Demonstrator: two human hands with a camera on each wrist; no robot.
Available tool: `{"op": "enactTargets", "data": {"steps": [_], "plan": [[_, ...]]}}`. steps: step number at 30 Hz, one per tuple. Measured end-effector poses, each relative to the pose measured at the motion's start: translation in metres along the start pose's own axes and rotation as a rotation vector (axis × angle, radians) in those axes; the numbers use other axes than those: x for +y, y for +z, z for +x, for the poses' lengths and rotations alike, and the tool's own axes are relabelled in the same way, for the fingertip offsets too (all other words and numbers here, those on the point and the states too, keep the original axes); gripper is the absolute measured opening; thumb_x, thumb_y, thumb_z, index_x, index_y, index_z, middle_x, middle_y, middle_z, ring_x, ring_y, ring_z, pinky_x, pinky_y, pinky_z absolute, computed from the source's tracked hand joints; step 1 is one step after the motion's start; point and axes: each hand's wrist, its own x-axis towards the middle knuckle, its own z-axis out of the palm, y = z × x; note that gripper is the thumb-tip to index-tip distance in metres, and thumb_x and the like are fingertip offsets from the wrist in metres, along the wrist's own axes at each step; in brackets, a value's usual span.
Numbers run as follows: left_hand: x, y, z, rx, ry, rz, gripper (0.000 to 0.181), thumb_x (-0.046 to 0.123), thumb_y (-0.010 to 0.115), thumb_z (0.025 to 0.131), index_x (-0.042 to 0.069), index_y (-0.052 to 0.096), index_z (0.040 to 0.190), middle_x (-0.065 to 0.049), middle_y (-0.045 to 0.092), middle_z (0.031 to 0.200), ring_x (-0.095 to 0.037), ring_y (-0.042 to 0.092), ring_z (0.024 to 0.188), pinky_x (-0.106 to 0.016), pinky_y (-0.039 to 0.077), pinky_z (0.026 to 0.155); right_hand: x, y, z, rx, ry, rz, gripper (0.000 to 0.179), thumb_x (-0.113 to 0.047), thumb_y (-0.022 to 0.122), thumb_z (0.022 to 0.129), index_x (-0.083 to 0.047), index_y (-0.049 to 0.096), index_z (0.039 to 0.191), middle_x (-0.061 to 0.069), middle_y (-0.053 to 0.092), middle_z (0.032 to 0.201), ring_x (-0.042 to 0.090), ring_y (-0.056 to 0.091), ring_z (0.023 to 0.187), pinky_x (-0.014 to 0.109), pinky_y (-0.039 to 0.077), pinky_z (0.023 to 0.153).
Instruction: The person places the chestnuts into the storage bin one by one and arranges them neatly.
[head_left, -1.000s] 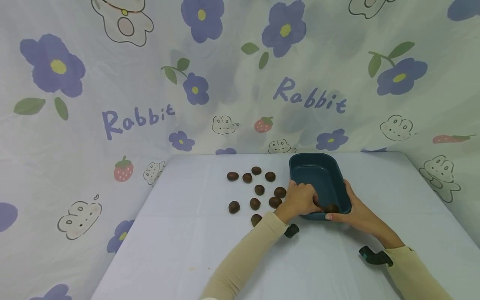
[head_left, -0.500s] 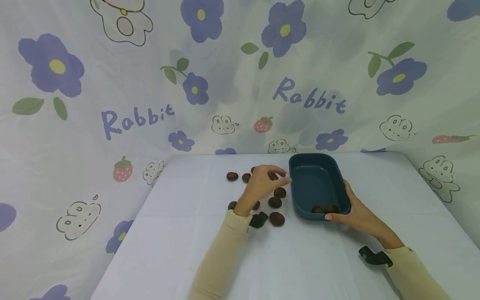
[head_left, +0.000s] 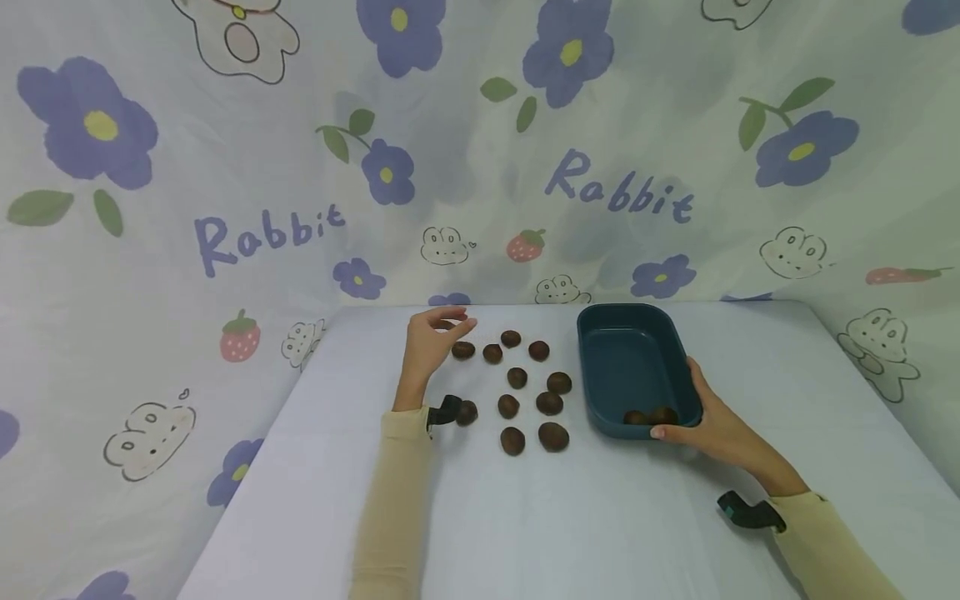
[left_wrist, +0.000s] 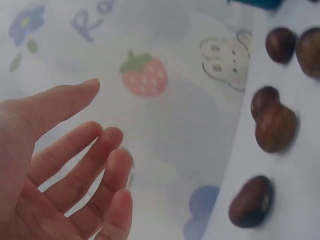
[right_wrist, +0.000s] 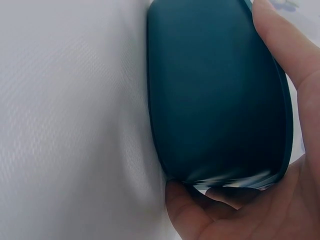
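Note:
My left hand [head_left: 435, 346] hovers at the far left of the scattered chestnuts [head_left: 517, 377], just beside the leftmost one in the back row, a chestnut [head_left: 462, 350]. In the left wrist view its fingers [left_wrist: 75, 185] are loosely curved, the thumb stands apart, and the palm holds nothing. Dark teal and rectangular with rounded corners, a deep dish [head_left: 633, 367] stands right of the chestnuts. My right hand [head_left: 723, 429] grips its near right corner, thumb on the near wall and fingers along the right side. Two chestnuts [head_left: 662, 416] lie inside at the near end.
Several chestnuts [head_left: 549, 403] lie loose on the white-covered table [head_left: 570, 525]. Behind the table's back edge hangs a printed cloth [head_left: 480, 167] with flowers and rabbits. A black wrist device [head_left: 750, 511] sticks out at the right sleeve, and another [head_left: 446, 410] at the left.
My left hand has let go of a chestnut inside the dish, then moved left across the chestnuts to their far left side. The right hand and the dish have stayed in place.

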Motion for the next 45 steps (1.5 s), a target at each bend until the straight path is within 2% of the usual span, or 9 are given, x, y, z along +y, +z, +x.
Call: {"op": "enactTargets", "data": {"steps": [4, 9, 15, 24, 29, 33, 37, 45], "plan": [[-0.019, -0.005, 0.006, 0.024, -0.074, 0.04, 0.037, 0.034, 0.084, 0.086, 0.011, 0.078, 0.115, -0.012, 0.078, 0.11, -0.027, 0.069, 0.098, -0.03, 0.051, 0.078, 0.0, 0.0, 0.001, 0.0, 0.004, -0.004, 0.132, -0.04, 0.082, 0.085, -0.022, -0.023, 0.163, 0.031, -0.003, 0.171, 0.065, 0.014, 0.15, 0.085, 0.026, 0.105], [-0.039, -0.004, 0.011, 0.005, -0.167, 0.055, 0.045, 0.035, 0.084, 0.086, 0.007, 0.076, 0.12, -0.013, 0.077, 0.115, -0.029, 0.071, 0.101, -0.027, 0.051, 0.078, 0.0, 0.0, 0.001, -0.001, 0.009, -0.007, 0.133, -0.041, 0.082, 0.085, -0.019, -0.023, 0.163, 0.031, -0.005, 0.171, 0.065, 0.013, 0.15, 0.085, 0.026, 0.106], [-0.054, -0.001, 0.01, -0.029, -0.228, 0.065, 0.05, 0.033, 0.083, 0.087, 0.003, 0.072, 0.126, -0.016, 0.075, 0.121, -0.034, 0.071, 0.107, -0.043, 0.055, 0.091, 0.001, -0.001, 0.002, 0.002, -0.016, 0.016, 0.132, -0.037, 0.083, 0.085, -0.024, -0.023, 0.163, 0.029, -0.002, 0.172, 0.062, 0.015, 0.152, 0.084, 0.027, 0.106], [-0.062, 0.0, 0.007, -0.05, -0.275, 0.096, 0.052, 0.031, 0.084, 0.086, 0.003, 0.071, 0.128, -0.015, 0.073, 0.129, -0.034, 0.069, 0.114, -0.048, 0.054, 0.098, -0.003, 0.0, 0.001, 0.002, 0.025, -0.022, 0.134, -0.041, 0.083, 0.084, -0.016, -0.023, 0.163, 0.033, -0.005, 0.17, 0.067, 0.014, 0.149, 0.085, 0.025, 0.105], [-0.066, 0.003, 0.007, -0.066, -0.308, 0.115, 0.052, 0.031, 0.085, 0.085, 0.005, 0.072, 0.127, -0.014, 0.072, 0.13, -0.033, 0.069, 0.117, -0.047, 0.053, 0.1, -0.001, 0.001, -0.001, -0.003, 0.03, -0.017, 0.134, -0.042, 0.083, 0.085, -0.018, -0.024, 0.163, 0.032, -0.005, 0.17, 0.067, 0.014, 0.149, 0.086, 0.026, 0.104], [-0.065, 0.007, 0.009, -0.069, -0.296, 0.138, 0.051, 0.029, 0.086, 0.084, 0.004, 0.072, 0.126, -0.015, 0.074, 0.127, -0.033, 0.07, 0.114, -0.047, 0.053, 0.099, 0.0, -0.001, -0.001, -0.005, 0.024, -0.01, 0.132, -0.042, 0.081, 0.087, -0.022, -0.025, 0.162, 0.03, -0.008, 0.171, 0.066, 0.011, 0.15, 0.086, 0.025, 0.103], [-0.064, 0.009, 0.01, -0.079, -0.285, 0.171, 0.051, 0.026, 0.088, 0.082, 0.004, 0.072, 0.125, -0.016, 0.074, 0.125, -0.032, 0.071, 0.108, -0.045, 0.054, 0.096, 0.001, -0.002, -0.001, 0.001, 0.008, 0.0, 0.132, -0.04, 0.081, 0.086, -0.02, -0.025, 0.162, 0.03, -0.009, 0.171, 0.067, 0.01, 0.15, 0.087, 0.024, 0.103], [-0.066, 0.01, 0.003, -0.094, -0.283, 0.215, 0.045, 0.017, 0.088, 0.082, 0.003, 0.073, 0.122, -0.017, 0.074, 0.124, -0.03, 0.071, 0.104, -0.042, 0.055, 0.093, 0.001, 0.003, -0.003, -0.001, 0.012, -0.008, 0.133, -0.039, 0.082, 0.086, -0.016, -0.024, 0.163, 0.035, -0.005, 0.169, 0.069, 0.014, 0.147, 0.086, 0.026, 0.103]]}}
